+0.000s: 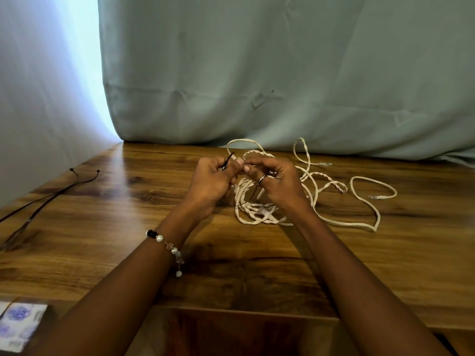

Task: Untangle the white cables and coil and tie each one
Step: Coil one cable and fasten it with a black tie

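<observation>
White cables (259,211) lie on the wooden table (128,201), part gathered into a loose coil under my hands and part spread in tangled loops (359,199) to the right. My left hand (209,179) pinches a thin black tie (228,160) whose end sticks up above the fingers. My right hand (273,179), with a ring on one finger, pinches the other part of the tie against the coil. Both hands meet fingertip to fingertip above the coil. Two clear plug ends (325,164) lie off to the right.
Two more thin black ties (51,196) lie on the table at the left. A printed packet (18,322) sits at the near left edge. A pale green curtain (282,73) hangs behind the table's far edge.
</observation>
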Demonstrator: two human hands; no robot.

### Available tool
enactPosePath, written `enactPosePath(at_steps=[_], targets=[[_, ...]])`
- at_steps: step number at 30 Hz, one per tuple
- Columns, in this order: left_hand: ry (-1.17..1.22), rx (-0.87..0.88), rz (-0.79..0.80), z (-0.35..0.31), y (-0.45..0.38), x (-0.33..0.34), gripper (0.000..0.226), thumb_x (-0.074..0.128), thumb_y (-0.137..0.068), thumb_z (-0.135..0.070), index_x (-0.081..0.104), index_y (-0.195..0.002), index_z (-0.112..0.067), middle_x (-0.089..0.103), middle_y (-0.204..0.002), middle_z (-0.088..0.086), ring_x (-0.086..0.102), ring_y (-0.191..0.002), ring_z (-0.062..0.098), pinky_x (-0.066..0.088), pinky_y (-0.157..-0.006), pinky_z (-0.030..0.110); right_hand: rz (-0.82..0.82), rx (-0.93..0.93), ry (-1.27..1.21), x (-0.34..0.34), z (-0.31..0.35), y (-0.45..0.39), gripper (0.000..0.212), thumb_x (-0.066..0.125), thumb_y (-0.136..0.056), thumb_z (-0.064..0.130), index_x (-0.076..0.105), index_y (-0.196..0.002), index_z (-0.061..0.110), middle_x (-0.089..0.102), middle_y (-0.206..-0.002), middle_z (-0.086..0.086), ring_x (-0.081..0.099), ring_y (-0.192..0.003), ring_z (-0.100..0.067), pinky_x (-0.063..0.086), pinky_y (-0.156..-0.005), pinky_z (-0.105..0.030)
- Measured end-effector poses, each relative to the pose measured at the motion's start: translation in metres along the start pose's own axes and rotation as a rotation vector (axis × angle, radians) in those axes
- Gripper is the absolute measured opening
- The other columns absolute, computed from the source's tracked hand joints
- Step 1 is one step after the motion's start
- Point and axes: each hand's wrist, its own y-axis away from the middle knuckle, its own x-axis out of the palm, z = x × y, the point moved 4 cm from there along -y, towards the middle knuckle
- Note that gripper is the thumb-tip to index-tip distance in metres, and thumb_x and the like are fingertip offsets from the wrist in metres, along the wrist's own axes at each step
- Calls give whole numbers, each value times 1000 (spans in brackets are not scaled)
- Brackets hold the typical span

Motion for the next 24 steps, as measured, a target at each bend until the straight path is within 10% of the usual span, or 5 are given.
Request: enactPosePath(at_steps=[7, 24], targets=[[171, -94, 34, 1, -3, 5, 55, 37, -102, -40, 64, -85, 5, 50, -54, 5, 32, -39, 7, 23, -35, 16, -40, 33, -11, -1, -2, -1, 12, 66, -88, 13, 70, -89, 24, 71, -93, 0, 66, -91, -18, 53, -82, -39], [135, -111, 105, 1, 8, 13, 40, 40, -103, -27, 57, -73, -5, 52, -46, 8, 33, -29, 11, 28, -33, 15, -98, 26, 31, 3, -6, 0, 8, 57, -94, 21, 64, -97, 19, 68, -97, 6, 63, -95, -13, 52, -86, -43]])
